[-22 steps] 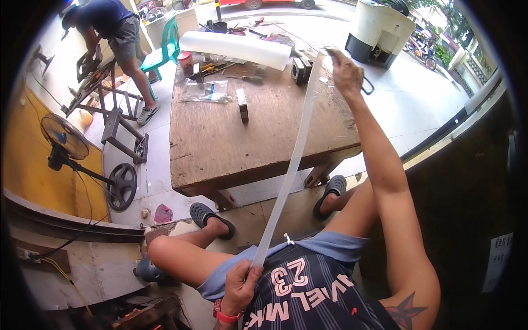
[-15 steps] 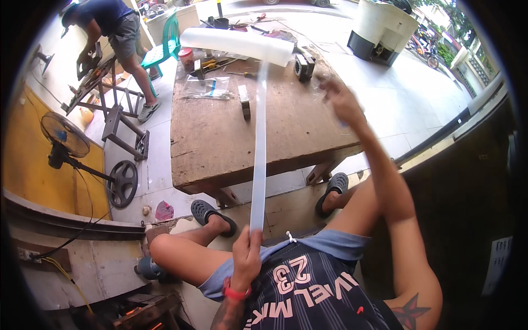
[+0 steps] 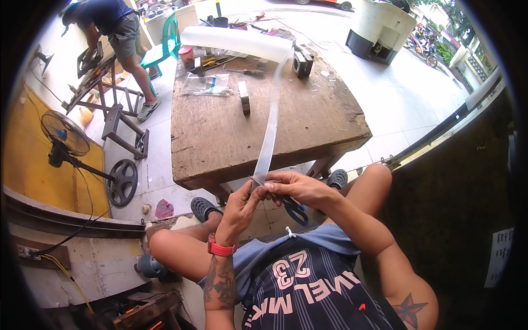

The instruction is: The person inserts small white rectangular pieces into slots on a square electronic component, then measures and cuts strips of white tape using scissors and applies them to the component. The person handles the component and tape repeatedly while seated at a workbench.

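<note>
My left hand (image 3: 239,208) is closed on the lower end of a translucent plastic strip (image 3: 269,132), in front of the table's near edge. The strip slants up across the table to a large roll of clear plastic sheeting (image 3: 234,42) at the far side. Right beside it, my right hand (image 3: 301,188) is closed around scissors (image 3: 297,214), whose blue handle loops hang below the fingers. A dark blade tip crosses the strip at my left fingertips. The fingers partly hide the blades, so I cannot tell whether they cut into it.
The worn wooden table (image 3: 209,137) carries a small metal block (image 3: 243,98), a clear plastic bag (image 3: 204,85), a screwdriver (image 3: 250,71) and a dark clamp-like block (image 3: 302,61). A fan (image 3: 66,135) stands left. Another person (image 3: 124,41) bends over a stand at the far left.
My right hand has come from the table's right side down to my left hand, bringing the scissors. My left hand has risen with the strip's end, and the strip now bends and slants.
</note>
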`<state>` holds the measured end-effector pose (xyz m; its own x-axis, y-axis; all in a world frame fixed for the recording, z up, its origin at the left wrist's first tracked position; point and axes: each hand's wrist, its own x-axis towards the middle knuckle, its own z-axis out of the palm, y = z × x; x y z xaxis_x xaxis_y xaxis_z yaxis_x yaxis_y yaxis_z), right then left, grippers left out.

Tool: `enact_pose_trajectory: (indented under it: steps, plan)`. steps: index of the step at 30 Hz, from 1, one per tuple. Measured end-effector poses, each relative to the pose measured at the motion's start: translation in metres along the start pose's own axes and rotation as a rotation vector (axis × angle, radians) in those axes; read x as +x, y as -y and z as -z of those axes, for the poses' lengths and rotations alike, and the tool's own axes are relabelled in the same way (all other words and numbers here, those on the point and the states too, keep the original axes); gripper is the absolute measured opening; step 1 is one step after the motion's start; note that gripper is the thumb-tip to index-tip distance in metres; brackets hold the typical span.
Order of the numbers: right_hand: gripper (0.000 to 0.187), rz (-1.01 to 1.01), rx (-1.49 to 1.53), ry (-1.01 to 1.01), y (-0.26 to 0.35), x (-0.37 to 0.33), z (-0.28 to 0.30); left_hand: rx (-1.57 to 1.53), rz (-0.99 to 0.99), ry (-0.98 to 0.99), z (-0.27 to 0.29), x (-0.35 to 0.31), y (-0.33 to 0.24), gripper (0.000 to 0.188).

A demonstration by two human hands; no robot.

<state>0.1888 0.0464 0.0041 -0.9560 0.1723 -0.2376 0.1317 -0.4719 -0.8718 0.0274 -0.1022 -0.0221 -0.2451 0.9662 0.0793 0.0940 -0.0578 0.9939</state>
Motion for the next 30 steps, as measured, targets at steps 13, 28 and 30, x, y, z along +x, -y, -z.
enact_pose_trajectory:
  steps: [13, 28, 30]
  plan:
    - [0.02, 0.611, -1.156, -0.685, 0.054, 0.076, 0.01, 0.066, 0.007, -0.321, -0.023, -0.05, -0.034, 0.029]
    - [0.033, 0.246, -2.204, -1.436, 0.225, 0.069, 0.188, 0.065, 0.197, -0.232, -0.001, -0.211, -0.043, 0.02]
    - [0.031, 0.406, -1.91, -1.606, 0.245, 0.04, 0.173, 0.073, 0.228, -0.261, 0.002, -0.203, -0.041, 0.027]
